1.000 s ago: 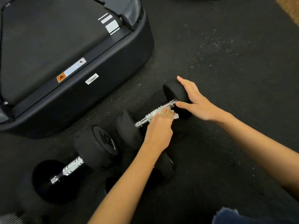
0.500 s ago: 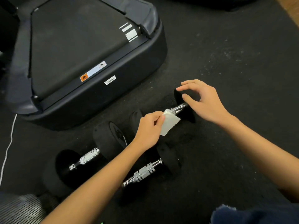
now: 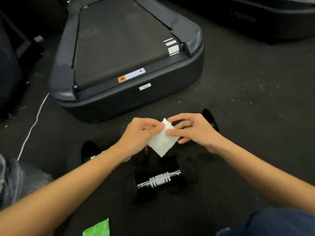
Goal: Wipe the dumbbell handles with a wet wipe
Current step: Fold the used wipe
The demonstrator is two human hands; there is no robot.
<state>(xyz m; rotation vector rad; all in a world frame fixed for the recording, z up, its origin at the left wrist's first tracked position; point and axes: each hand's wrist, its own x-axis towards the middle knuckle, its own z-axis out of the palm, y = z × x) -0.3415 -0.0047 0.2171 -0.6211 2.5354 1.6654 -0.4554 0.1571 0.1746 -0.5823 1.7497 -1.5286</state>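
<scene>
Both hands have come off the far dumbbell since half a second ago: the left hand [image 3: 139, 136] no longer rubs the bar and the right hand [image 3: 192, 132] has let go of the end weight, and the two now meet in the air over the floor with the wet wipe [image 3: 162, 142] between them.

Beyond the fingers stands the treadmill [image 3: 129, 65], with a white cable [image 3: 32, 126] trailing on the floor [image 3: 255, 116] off to their left. Under and behind the fingers lies the far dumbbell [image 3: 210, 120], mostly hidden by the right hand. Left of the fingers, part of a second dumbbell [image 3: 90, 153] shows past the left forearm. Below the fingers, nearer the person, lies the near dumbbell [image 3: 159, 180], its knurled chrome handle bare. A green packet [image 3: 98, 229] lies at the bottom edge.

The left fingers pinch the wipe's upper corner between thumb and forefinger. The right fingers are loosely spread, the thumb lying on the wipe's face and the forefinger at its top edge; whether they truly grip it I cannot tell.

This looks like a pause between handles, the wipe being refolded or turned to a fresh face. The next move would call for wrapping it round an uncleaned handle, probably the near one, and steadying that dumbbell against rolling.
</scene>
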